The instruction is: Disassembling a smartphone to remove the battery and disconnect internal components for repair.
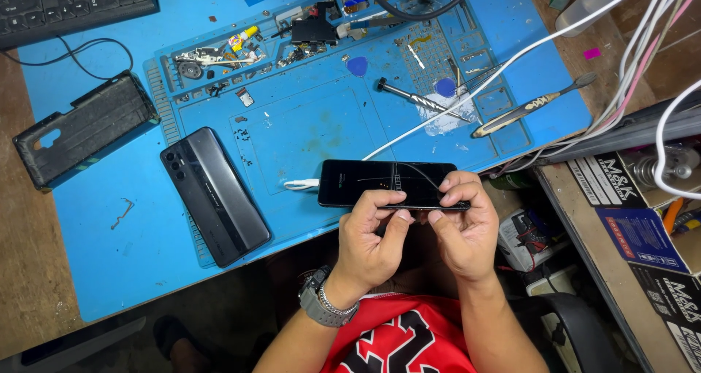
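A black smartphone (380, 179) lies sideways, screen up, over the near edge of the blue work mat (307, 132). A white cable (301, 185) is plugged into its left end. My left hand (370, 238), with a grey watch on the wrist, pinches the phone's near edge with thumb and fingers. My right hand (461, 227) grips the phone's right part, fingers curled over the top and the near edge. Both hands hold the phone just off the table's front.
A second dark phone (215, 194) lies back up at the left, with a black phone case (84, 128) beyond it. A screwdriver (412, 95), a brush (529, 109), blue picks and small parts lie on the mat. A keyboard (73, 4) sits far left. Boxes and cables crowd the right.
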